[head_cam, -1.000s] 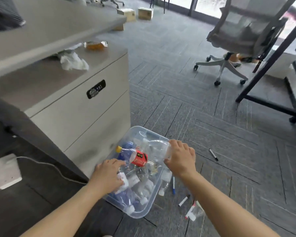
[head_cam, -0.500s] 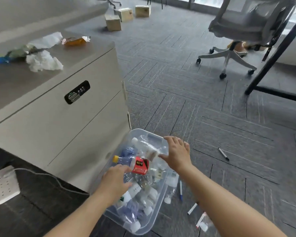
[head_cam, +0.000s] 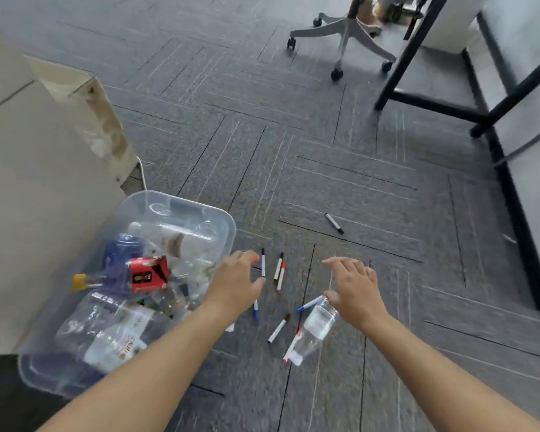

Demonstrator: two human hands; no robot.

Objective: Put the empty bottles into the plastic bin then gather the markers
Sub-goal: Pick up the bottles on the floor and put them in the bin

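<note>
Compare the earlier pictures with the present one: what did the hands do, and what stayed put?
Both hands left the plastic bin: the left hand came off the bottles, the right hand let go of the bottle it laid in. Both now hover open over the markers. Unchanged: the bin's place, the clear bottle on the floor, the lone black marker.

The plastic bin sits on the carpet just right of the cabinet, with bottles piled inside it. Just right of the bin the markers lie scattered, and a loose bottle lies among those at their right side. A lone marker lies well apart, farther back and right, in front of the chair base and table frame.
</note>
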